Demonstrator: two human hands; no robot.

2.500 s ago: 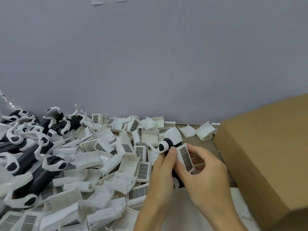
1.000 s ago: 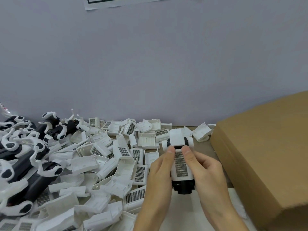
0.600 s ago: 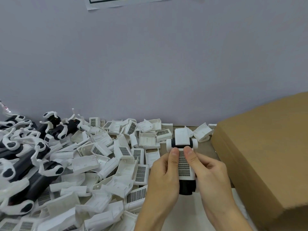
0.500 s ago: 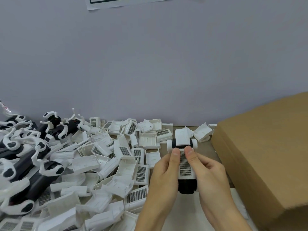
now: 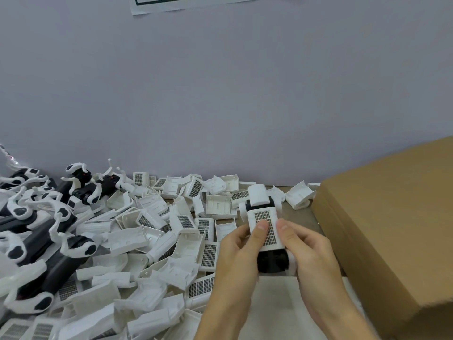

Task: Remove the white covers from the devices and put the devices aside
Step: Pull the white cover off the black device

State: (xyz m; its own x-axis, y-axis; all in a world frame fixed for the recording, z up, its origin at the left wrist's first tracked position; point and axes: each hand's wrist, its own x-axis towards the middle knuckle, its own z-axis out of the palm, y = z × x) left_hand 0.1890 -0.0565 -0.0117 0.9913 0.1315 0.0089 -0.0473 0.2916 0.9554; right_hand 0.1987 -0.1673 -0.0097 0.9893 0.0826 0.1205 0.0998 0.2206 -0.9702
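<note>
From the head camera, a big heap of loose white plastic covers with dark grid patches (image 5: 147, 231) lies on the table, so I think many covers are already off. A pile of bare black devices with white curved arms (image 5: 41, 239) sits at the far left, put aside. One black device with a white grid cover (image 5: 266, 231) is in the hands, above the table, just left of the brown cardboard box (image 5: 387, 229). Its cover is still on, so this one is not done yet.

The left hand (image 5: 239, 253) curls round the device's left side, thumb on the cover. The right hand (image 5: 308, 251) curls round the right side, thumb by the cover's edge. Both hold it tight.
</note>
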